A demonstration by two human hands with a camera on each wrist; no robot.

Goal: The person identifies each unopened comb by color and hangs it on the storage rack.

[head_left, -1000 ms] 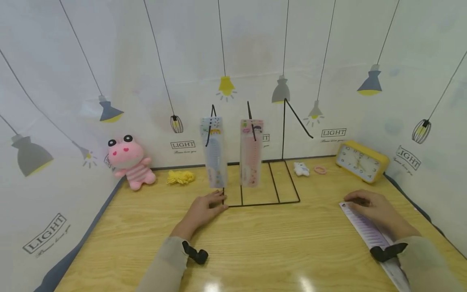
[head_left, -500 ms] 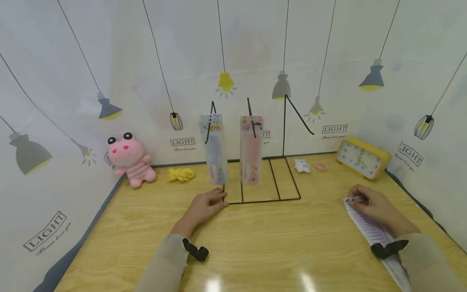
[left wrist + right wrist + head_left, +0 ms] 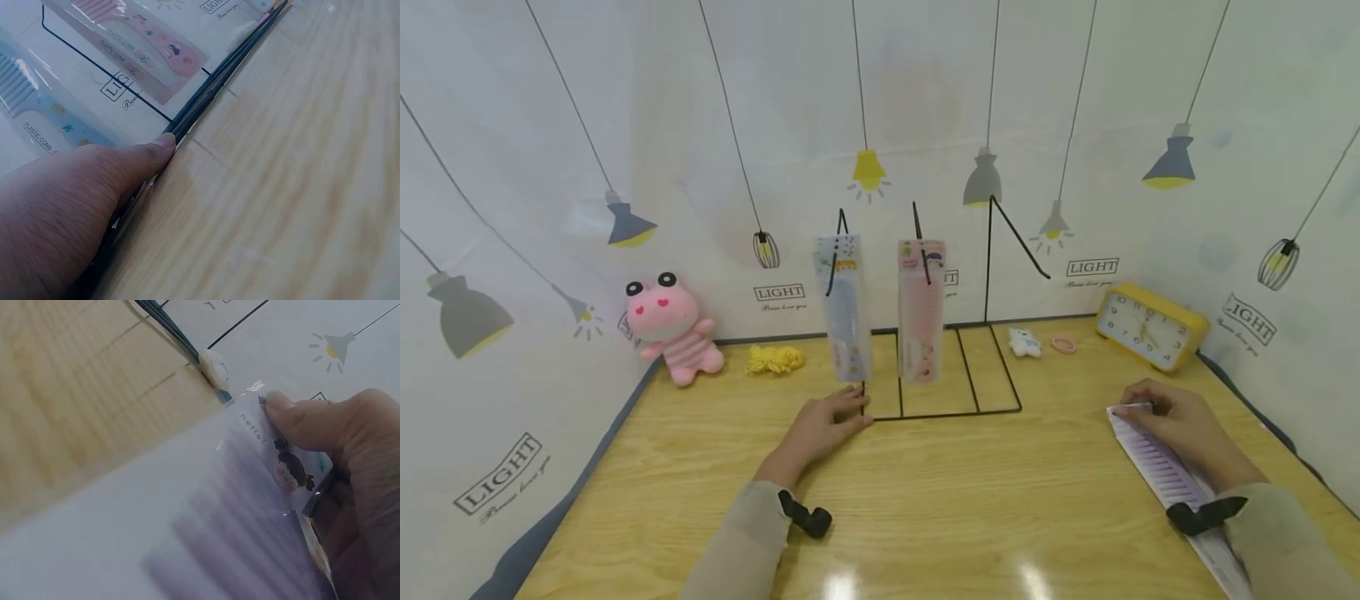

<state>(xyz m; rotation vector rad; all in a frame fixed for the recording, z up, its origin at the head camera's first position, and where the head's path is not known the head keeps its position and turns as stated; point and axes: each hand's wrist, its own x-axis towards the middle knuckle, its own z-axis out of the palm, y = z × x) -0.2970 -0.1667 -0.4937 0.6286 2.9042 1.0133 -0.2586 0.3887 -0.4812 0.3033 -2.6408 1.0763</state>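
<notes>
My left hand [image 3: 822, 429] lies at the front left corner of a black wire display rack [image 3: 943, 415], its thumb on the base wire [image 3: 199, 103] in the left wrist view. From the rack's hooks hang a packaged blue comb [image 3: 846, 321] and a packaged pink comb [image 3: 921, 325]; a third hook [image 3: 1021, 237], at the right, is bare. At the right of the table my right hand [image 3: 1176, 429] pinches the top end of a packaged purple comb [image 3: 1157, 467]. The right wrist view shows the thumb on the clear wrapper [image 3: 250, 428], above the purple teeth.
Along the back of the wooden table [image 3: 970, 500] are a pink plush toy [image 3: 677, 333], a bundle of yellow yarn [image 3: 775, 360], a small white figure [image 3: 1024, 342], a pink ring [image 3: 1063, 344] and a yellow alarm clock [image 3: 1152, 327]. A lamp-printed backdrop [image 3: 737, 125] stands behind.
My right hand has shifted slightly away from me with the purple comb, whose top end has lifted and turned a little. The left hand stays at the rack's corner.
</notes>
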